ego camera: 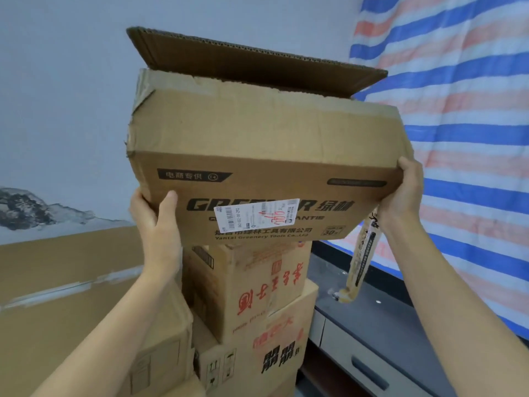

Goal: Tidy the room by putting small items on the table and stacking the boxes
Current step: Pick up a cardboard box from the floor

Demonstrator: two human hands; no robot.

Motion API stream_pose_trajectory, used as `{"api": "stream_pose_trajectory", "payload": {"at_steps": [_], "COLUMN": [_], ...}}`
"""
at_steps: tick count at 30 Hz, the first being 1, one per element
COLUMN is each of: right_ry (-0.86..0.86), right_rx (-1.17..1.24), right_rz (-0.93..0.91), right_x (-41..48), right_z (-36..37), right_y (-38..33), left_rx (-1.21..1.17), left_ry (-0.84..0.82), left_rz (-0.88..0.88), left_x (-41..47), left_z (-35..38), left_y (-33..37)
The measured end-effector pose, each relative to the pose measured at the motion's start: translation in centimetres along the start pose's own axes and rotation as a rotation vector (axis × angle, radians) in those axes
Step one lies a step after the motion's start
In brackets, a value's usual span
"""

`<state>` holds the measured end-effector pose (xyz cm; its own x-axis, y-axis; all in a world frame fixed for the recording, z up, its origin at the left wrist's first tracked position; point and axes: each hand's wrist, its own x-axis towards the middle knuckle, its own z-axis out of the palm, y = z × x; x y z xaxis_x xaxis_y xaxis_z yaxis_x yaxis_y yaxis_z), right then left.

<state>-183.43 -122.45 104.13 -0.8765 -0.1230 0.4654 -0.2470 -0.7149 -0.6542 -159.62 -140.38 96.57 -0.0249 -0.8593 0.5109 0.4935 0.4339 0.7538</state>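
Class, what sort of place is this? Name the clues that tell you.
Likely a home room used for storage: stacked boxes, a low drawer cabinet, and a striped tarp hung at the right.

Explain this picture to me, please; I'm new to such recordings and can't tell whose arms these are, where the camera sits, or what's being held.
No machine here: a person wears one camera on the head, looking forward and down, so both bare arms are their own. The left hand and right hand grip the lower corners of a large cardboard box, tilted, its top flap open. A loose strip of tape dangles below the right hand. Beneath the box stands a stack: a red-lettered box on a bigger box. Whether the held box already rests there cannot be told. Right of it are a dark cabinet top and a striped tarp.
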Motion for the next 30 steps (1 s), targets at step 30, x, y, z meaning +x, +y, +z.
{"api": "stream_pose_trajectory", "payload": {"at_steps": [30], "right_ry": [-0.303], "right_rx": [-0.516], "right_rz": [0.39], "right_x": [19.4], "right_z": [1.3], "right_y": [28.5], "left_rx": [0.735], "left_ry": [0.035], "left_rz": [-0.064], "left_x": [5.6], "left_z": [8.3], "left_y": [-19.1]}}
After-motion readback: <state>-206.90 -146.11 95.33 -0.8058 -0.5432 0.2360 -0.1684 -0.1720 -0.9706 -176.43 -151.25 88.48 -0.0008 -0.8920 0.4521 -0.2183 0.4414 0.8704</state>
